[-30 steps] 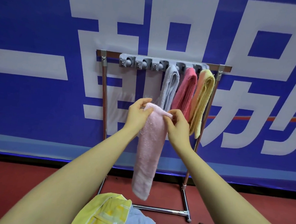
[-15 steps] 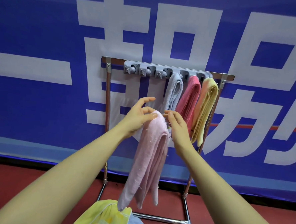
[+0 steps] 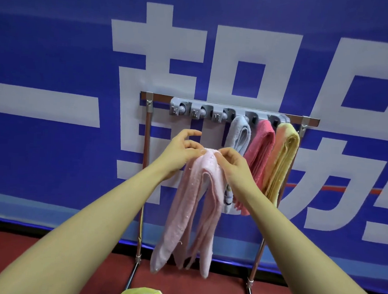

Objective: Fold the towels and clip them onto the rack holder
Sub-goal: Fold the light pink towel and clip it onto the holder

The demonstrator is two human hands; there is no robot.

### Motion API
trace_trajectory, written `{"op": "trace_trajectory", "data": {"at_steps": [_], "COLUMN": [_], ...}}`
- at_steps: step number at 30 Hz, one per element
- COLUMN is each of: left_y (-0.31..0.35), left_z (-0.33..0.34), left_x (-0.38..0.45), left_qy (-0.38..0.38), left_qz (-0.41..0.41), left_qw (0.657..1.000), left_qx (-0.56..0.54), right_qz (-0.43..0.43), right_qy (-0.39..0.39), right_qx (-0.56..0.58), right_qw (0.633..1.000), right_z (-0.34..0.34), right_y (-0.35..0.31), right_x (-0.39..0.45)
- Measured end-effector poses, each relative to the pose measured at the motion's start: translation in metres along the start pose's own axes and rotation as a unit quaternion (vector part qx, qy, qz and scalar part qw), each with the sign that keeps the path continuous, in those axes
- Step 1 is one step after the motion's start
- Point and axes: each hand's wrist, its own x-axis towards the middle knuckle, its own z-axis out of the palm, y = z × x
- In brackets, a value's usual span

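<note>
Both hands, the left hand [image 3: 181, 151] and right hand [image 3: 234, 166], pinch the folded top of a pale pink terry towel [image 3: 193, 206], which hangs doubled in front of the metal rack [image 3: 308, 121], below its grey plastic clip holder [image 3: 204, 110], left of the clipped grey towel [image 3: 239, 136].

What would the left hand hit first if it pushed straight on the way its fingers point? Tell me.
Probably the grey towel clipped on the rack holder; the left hand points up and right toward it, though depth is unclear.
</note>
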Motion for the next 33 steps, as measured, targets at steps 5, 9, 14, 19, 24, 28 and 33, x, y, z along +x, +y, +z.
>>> {"op": "trace_trajectory", "data": {"at_steps": [5, 9, 14, 19, 24, 28, 33], "left_y": [0.002, 0.007, 0.002, -0.015, -0.038, -0.053, -0.059], "left_z": [0.000, 0.002, 0.011, 0.025, 0.036, 0.037, 0.037], "left_x": [0.040, 0.084, 0.140, 0.189, 0.214, 0.219, 0.227], "left_qy": [0.053, 0.081, 0.111, 0.139, 0.186, 0.181, 0.171], "left_qz": [0.029, 0.070, 0.100, 0.087, 0.113, 0.119, 0.137], "left_qw": [0.998, 0.994, 0.989, 0.986, 0.976, 0.976, 0.975], "left_qx": [-0.009, -0.004, -0.005, -0.032, -0.021, -0.010, 0.029], "right_qz": [-0.036, -0.066, -0.097, -0.106, -0.103, -0.107, -0.082], "right_qy": [0.065, 0.112, 0.168, 0.225, 0.262, 0.288, 0.296], "right_qx": [-0.034, -0.035, -0.012, 0.032, 0.068, 0.091, 0.117], "right_qw": [0.997, 0.991, 0.981, 0.968, 0.957, 0.947, 0.944], "right_z": [0.000, -0.001, 0.001, 0.010, 0.022, 0.026, 0.030], "right_y": [-0.005, -0.008, 0.001, 0.025, 0.053, 0.069, 0.080], "right_x": [0.049, 0.096, 0.147, 0.185, 0.207, 0.215, 0.225]}}
